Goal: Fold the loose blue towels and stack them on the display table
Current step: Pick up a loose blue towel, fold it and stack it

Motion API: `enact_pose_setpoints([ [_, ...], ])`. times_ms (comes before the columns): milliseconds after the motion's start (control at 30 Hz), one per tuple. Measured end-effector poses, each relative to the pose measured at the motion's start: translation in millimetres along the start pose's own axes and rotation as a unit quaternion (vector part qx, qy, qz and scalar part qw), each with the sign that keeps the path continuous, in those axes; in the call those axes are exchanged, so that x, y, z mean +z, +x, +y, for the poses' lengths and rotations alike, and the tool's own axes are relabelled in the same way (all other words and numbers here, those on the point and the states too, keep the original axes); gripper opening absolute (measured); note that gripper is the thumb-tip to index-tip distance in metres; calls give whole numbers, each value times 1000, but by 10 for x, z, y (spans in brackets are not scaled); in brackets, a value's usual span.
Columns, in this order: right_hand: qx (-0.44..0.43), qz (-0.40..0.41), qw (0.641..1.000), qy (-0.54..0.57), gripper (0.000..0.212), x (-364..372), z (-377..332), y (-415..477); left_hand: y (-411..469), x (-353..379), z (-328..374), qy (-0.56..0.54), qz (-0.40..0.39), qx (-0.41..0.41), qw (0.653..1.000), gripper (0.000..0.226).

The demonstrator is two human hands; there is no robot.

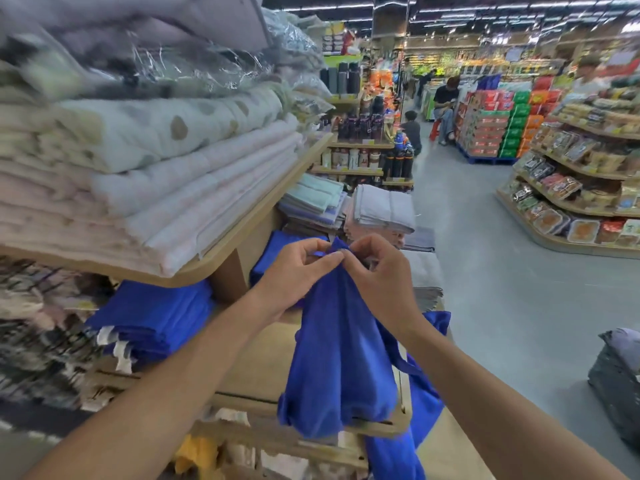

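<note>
**Pinched at the top**

A folded blue stack (152, 317) is lying on the display table (259, 362), left of the left hand (294, 271). That hand and the right hand (379, 271) are pinching the blue towel (339, 344) (fingertips nearly touching); it is hanging below them.

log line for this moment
left hand, right hand pinch blue towel top | towel hangs down | folded blue stack at left

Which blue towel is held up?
The hanging blue towel, pinched at its top by the left hand and right hand; the folded blue stack rests untouched.
</note>
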State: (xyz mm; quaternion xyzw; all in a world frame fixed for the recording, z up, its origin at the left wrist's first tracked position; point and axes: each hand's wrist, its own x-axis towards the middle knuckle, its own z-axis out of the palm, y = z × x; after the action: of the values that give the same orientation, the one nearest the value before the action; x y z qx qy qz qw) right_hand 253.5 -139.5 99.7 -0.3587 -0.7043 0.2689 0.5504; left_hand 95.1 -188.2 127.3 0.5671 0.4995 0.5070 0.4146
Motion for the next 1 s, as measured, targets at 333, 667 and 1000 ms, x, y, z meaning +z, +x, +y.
enact_pose_setpoints([
  [333,42,-232,961,143,27,-689,-475,366,-69,97,700,62,9,70,996,15],
  [667,-4,-301,954,2,6,-1103,-610,496,-97,-35,1402,100,72,144,982,12],
  [1000,-1,-307,947,-93,12,-1514,-706,484,-200,-355,1750,89,126,180,972,12],
])
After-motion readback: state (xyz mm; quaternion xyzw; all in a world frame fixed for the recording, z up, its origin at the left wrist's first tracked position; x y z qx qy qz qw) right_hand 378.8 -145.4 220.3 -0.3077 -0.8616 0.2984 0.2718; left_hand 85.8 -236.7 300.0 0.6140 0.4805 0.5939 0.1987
